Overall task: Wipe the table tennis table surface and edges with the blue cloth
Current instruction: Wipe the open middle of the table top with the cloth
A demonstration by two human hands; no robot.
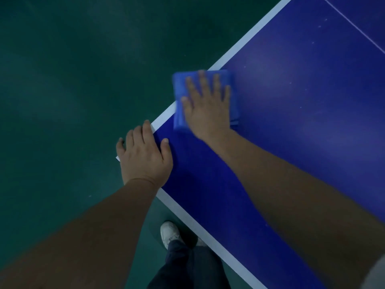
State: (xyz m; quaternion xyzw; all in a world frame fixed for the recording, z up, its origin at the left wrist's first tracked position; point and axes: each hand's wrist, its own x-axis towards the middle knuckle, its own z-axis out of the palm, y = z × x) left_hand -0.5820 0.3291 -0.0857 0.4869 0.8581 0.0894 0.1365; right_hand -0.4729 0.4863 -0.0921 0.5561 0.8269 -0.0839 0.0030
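1. Your right hand (206, 107) lay flat on the folded blue cloth (178, 90), its grip spread, fingers straight, pressing and pinching nothing. The cloth sat on the bench (291, 126) at its left side, near the corner, and part of it stuck out past the white edge line (245, 41) over the floor (62, 80).
2. Your left hand (143, 155) rested on the near corner with its grip relaxed and fingers draped over the edge, holding nothing.
3. Only palm pressure held the cloth. An outward stroke could probably have slid it off the edge, dropped it and picked up floor grit.
4. The folded layers looked fanned at the end nearest your wrist. Hard rubbing might have bunched them and left streaks.
5. A sweep towards the corner would likely have bumped your left hand, so that patch could have gone unwiped.
6. Pale specks (312, 42) showed farther up the bench. Strokes confined to the edge would have missed them.
7. No brand, label or writing was readable. The cloth was blurred, and the white shoe (169, 233) showed no legible mark.
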